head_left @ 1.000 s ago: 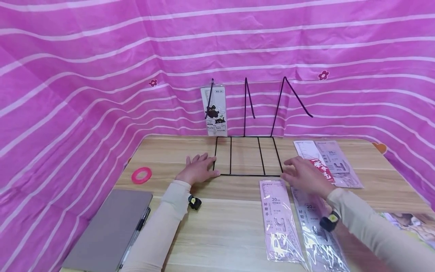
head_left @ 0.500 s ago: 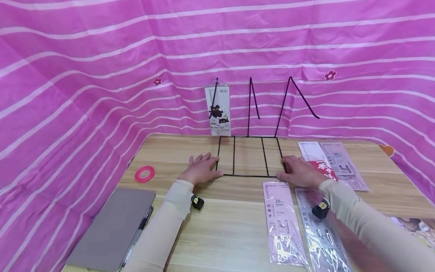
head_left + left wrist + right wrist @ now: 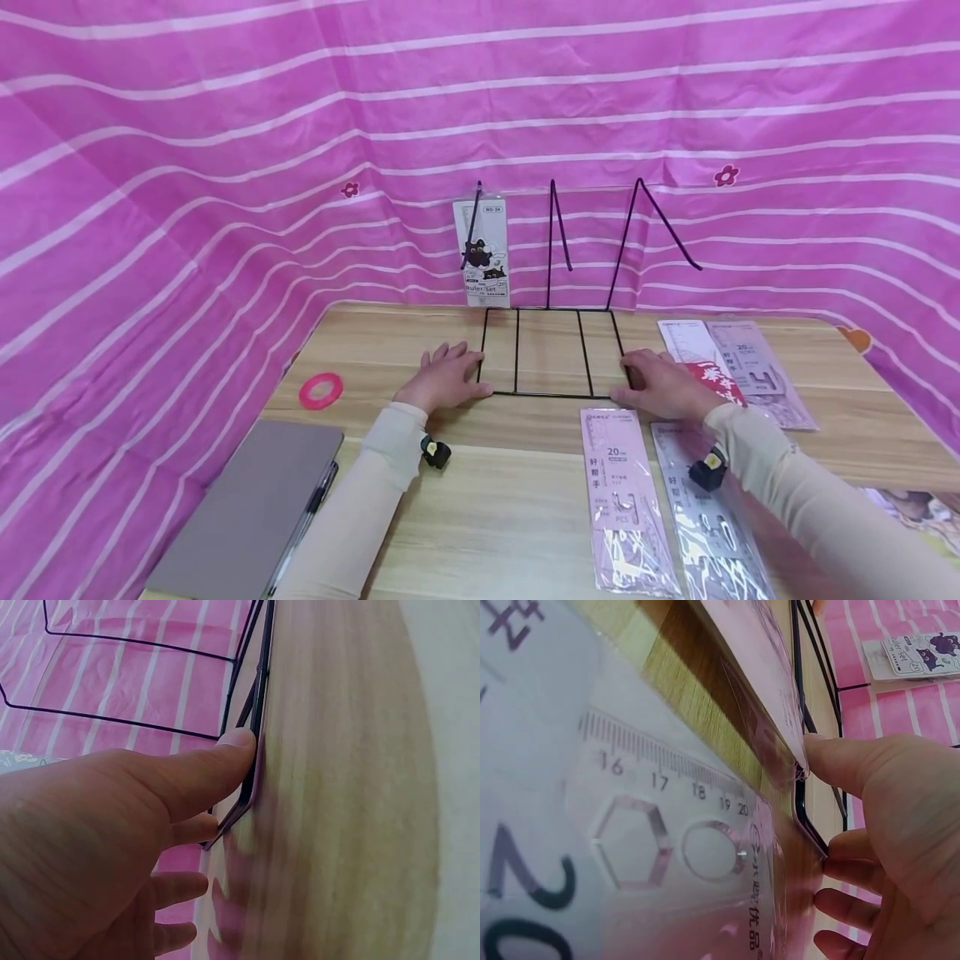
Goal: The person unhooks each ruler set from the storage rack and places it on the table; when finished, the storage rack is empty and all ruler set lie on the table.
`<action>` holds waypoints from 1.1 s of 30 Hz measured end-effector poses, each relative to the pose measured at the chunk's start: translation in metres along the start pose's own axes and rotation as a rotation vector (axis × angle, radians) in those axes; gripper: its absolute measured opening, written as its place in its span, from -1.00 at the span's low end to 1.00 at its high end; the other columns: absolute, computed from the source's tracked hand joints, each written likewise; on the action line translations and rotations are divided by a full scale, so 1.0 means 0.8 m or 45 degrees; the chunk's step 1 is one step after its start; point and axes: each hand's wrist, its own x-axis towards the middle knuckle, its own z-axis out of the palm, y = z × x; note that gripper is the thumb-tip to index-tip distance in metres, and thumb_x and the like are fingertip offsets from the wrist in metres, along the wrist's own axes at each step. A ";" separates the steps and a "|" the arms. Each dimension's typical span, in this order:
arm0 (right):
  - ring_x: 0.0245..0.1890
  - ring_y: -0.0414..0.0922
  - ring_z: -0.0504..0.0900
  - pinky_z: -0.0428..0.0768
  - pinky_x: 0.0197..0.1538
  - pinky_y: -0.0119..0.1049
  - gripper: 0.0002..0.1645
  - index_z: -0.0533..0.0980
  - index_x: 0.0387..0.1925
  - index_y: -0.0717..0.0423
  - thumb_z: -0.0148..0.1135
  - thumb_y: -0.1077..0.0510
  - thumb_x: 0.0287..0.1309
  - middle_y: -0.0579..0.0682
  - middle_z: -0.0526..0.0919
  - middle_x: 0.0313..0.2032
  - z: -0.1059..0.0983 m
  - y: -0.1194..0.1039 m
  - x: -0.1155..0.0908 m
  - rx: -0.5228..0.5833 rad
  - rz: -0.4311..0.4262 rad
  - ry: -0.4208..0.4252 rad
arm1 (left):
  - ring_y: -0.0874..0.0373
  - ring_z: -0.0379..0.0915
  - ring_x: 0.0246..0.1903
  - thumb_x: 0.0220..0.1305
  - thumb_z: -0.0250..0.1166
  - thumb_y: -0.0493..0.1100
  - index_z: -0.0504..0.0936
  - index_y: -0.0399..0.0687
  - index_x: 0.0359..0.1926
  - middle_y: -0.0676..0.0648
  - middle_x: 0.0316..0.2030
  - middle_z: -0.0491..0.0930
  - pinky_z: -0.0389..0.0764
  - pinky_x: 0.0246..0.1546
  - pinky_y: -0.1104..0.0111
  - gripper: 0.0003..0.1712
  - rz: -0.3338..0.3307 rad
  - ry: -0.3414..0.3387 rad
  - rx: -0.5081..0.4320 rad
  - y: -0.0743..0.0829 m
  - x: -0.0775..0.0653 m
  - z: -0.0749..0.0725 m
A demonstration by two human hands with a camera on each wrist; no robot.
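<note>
A black wire display rack (image 3: 550,395) stands on the wooden table, with a flat base and three angled hooks rising at the back. A white ruler set packet (image 3: 483,250) with black cats hangs from its left hook. My left hand (image 3: 441,377) holds the base's near left corner, thumb (image 3: 238,744) on the front wire and index finger along the side. On the near right corner, my right hand (image 3: 660,383) does likewise between thumb and index finger. Just in front of that corner lies a pink ruler packet (image 3: 622,492); a second ruler packet (image 3: 705,508) lies below my right wrist.
More ruler packets (image 3: 757,367) lie at the back right, a red label on one. At left are a pink tape ring (image 3: 321,390), a grey notebook (image 3: 251,508) and a pen (image 3: 318,487). A pink striped cloth (image 3: 420,108) hangs behind the table.
My right hand has moved slightly left and settled on the rack's near right corner. My left hand has stayed at its corner. The head view has shifted a little.
</note>
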 end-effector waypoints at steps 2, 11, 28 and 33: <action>0.34 0.23 0.40 0.35 0.45 0.36 0.01 0.29 0.54 0.23 0.35 -0.29 0.33 0.29 0.44 0.43 0.001 0.001 0.000 -0.005 0.000 0.003 | -0.40 -0.19 0.64 0.43 0.31 0.25 0.36 0.05 0.57 -0.25 0.66 0.07 -0.25 0.58 -0.39 -0.17 0.010 0.005 0.000 -0.001 0.000 -0.001; 0.34 0.23 0.42 0.38 0.43 0.37 0.02 0.31 0.53 0.21 0.36 -0.33 0.30 0.28 0.45 0.42 0.001 0.008 -0.002 -0.005 0.005 0.027 | -0.23 0.44 0.39 0.51 0.24 0.21 0.40 0.04 0.52 -0.15 0.57 0.29 0.48 0.36 -0.23 -0.29 0.010 0.325 -0.162 -0.004 0.019 -0.022; 0.35 0.25 0.43 0.41 0.43 0.34 -0.01 0.35 0.50 0.25 0.36 -0.31 0.31 0.30 0.45 0.42 0.010 0.003 -0.002 -0.031 -0.061 0.065 | -0.14 0.48 0.31 0.49 0.30 -0.12 0.56 -0.10 0.34 -0.16 0.46 0.36 0.57 0.33 -0.03 -0.53 0.153 0.759 -0.767 0.004 0.068 -0.058; 0.37 0.26 0.42 0.38 0.43 0.36 0.00 0.33 0.51 0.23 0.37 -0.31 0.31 0.30 0.43 0.44 0.007 0.004 -0.003 -0.016 -0.035 0.069 | -0.14 0.51 0.30 0.46 0.32 -0.11 0.53 -0.14 0.36 -0.19 0.32 0.46 0.55 0.36 0.01 -0.48 0.193 0.770 -0.783 0.015 0.071 -0.060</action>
